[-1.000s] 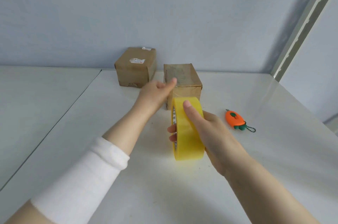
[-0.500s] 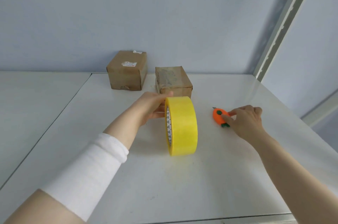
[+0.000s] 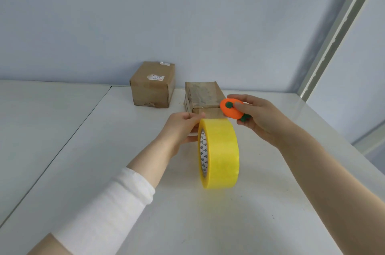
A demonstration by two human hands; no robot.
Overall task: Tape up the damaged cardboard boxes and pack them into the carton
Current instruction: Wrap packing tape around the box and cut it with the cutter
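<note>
A big yellow tape roll (image 3: 220, 154) stands on edge in the middle of the white table (image 3: 208, 217). My left hand (image 3: 181, 129) holds its top left rim, fingers reaching into the core side. My right hand (image 3: 260, 116) is raised just right of the roll and grips an orange carrot-shaped cutter (image 3: 230, 108), thumb on its face beside the green button. Two small brown cardboard boxes sit by the back wall: a cube-like one with a torn label (image 3: 153, 85) and a lower, taped one (image 3: 203, 97) directly behind the roll and cutter.
A seam (image 3: 62, 140) splits the table into a left panel and the main panel. A grey wall stands close behind the boxes. A pale metal shelf post (image 3: 337, 32) rises at the right rear corner. No carton is in view.
My right hand let go of the roll, reached right to the orange cutter, picked it up and brought it above the roll. My left hand took over the roll.
</note>
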